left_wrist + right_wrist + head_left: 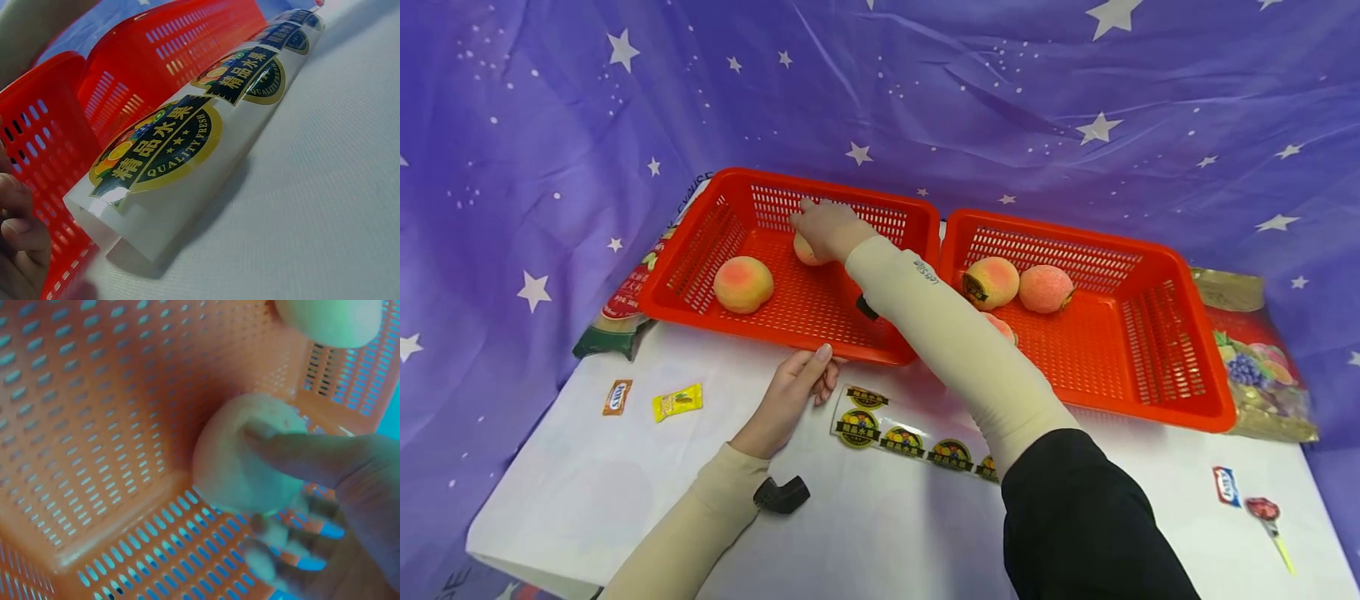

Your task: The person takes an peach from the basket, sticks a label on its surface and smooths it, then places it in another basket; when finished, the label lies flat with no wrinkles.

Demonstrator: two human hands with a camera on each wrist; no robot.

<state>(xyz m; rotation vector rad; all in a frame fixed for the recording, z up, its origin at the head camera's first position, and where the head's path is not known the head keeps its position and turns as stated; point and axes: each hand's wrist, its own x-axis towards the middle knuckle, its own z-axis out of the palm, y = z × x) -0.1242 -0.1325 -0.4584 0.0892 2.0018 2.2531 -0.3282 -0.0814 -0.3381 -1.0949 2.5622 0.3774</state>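
Inside the left red basket (820,333), my right hand (829,227) reaches down to a peach (805,250) near the back wall. The right wrist view shows the thumb laid across this peach (228,465), with fingers (290,540) bent around its far side. A second, yellow-orange peach (743,285) lies in the basket's left part. At the front rim, my left hand (792,392) grips the basket with its thumb at the edge and its fingers curled beneath. Beside it lies a clear sheet of round fruit stickers (904,442), curling up in the left wrist view.
A right red basket (1150,421) holds a stickered peach (996,279), a pink fruit (1047,288) and another partly behind my sleeve. Candies (677,402) and a lollipop (1264,510) lie on the white table (880,550). Bags (1262,358) flank the baskets.
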